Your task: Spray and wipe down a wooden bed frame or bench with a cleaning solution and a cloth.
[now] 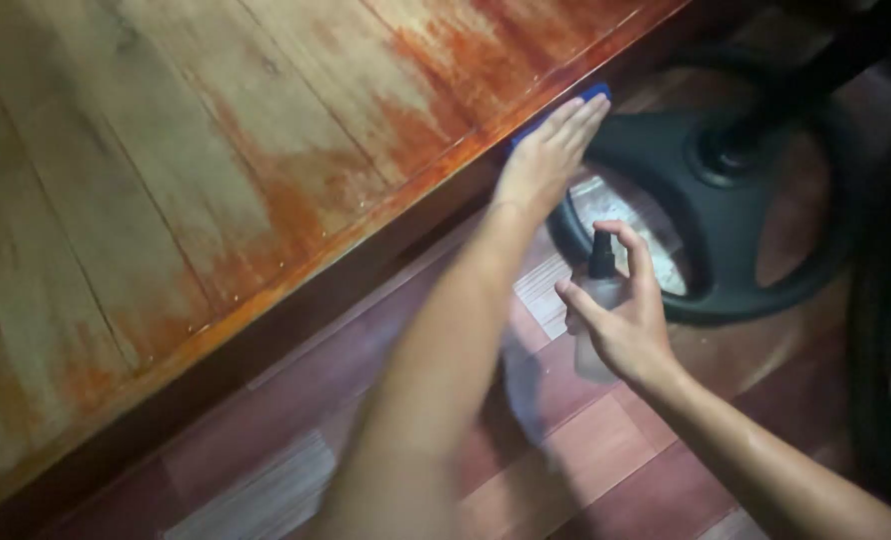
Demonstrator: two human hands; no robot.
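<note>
we see a wooden desk point(166, 170) from above, its top worn pale with orange-red stain along the right-hand edge. our left hand point(546, 155) lies flat, fingers straight and together, palm down on a blue cloth point(594, 95) at that edge of the desk, toward its far end. only a narrow strip of the cloth shows, past the fingertips and along the side of the hand; the rest is hidden beneath the palm. the hand presses on the cloth rather than gripping it.

our right hand point(621, 320) is off the desk, over the floor, just beside the left forearm. it is curled around a small clear spray bottle point(594, 325) with a dark nozzle, thumb on one side, the index finger arched over the top of the nozzle. the bottle stands roughly upright in the hand, and its lower part is blurred, so we cannot tell how full it is.

beyond the right hand, on the reddish plank floor point(606, 460), sits the black base of a chair point(726, 200), its spokes spreading from a central column. a dark rounded shape point(890, 340) fills the right margin of the view; we cannot tell what it is.
</note>
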